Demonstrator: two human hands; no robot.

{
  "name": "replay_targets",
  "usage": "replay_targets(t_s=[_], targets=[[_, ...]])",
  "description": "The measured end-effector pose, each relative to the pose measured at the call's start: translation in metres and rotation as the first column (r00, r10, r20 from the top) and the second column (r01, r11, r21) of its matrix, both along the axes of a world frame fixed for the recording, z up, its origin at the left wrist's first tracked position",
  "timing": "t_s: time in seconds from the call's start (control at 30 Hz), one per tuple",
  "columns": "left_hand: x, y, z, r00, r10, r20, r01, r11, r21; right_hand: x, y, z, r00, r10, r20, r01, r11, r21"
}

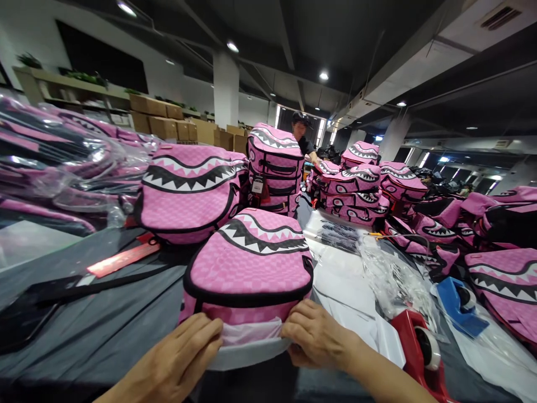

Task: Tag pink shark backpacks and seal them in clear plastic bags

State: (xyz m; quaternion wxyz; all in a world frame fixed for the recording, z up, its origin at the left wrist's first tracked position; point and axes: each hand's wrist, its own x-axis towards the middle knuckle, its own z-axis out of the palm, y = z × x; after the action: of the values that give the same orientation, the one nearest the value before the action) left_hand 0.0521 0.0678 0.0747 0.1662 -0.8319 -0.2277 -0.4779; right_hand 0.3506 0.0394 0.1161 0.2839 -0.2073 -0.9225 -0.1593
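Head view: both hands pinch a white sheet at a pink backpack's near edge

A pink checkered fabric backpack with a black-and-white shark-tooth print (251,274) lies face up on the dark grey cloth-covered worktop (126,319), directly in front of the person. At its near end, the left hand (180,352) and right hand (316,336) each grip one side of a thin, whitish, translucent sheet (251,355); curled fingers hide its corners, and whether it is a bag or loose film is hard to tell. The backpack's underside is out of sight.

Behind it, a second pink shark-print backpack (188,196) is partly covered by the first. At right, a red tape dispenser (409,341) is cut off by the bottom edge. Stacked bags largely hide a co-worker (309,144). Glare blurs the plastic-wrapped pink bundles (62,151) at left.
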Motion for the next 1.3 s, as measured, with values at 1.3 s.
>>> replay_targets(t_s=[1.3], targets=[[0.031, -0.054, -0.074, 0.948, 0.226, -0.226, -0.275, 0.936, -0.219, 0.012, -0.003, -0.048, 0.920, -0.174, 0.351, 0.234, 0.963, -0.135]])
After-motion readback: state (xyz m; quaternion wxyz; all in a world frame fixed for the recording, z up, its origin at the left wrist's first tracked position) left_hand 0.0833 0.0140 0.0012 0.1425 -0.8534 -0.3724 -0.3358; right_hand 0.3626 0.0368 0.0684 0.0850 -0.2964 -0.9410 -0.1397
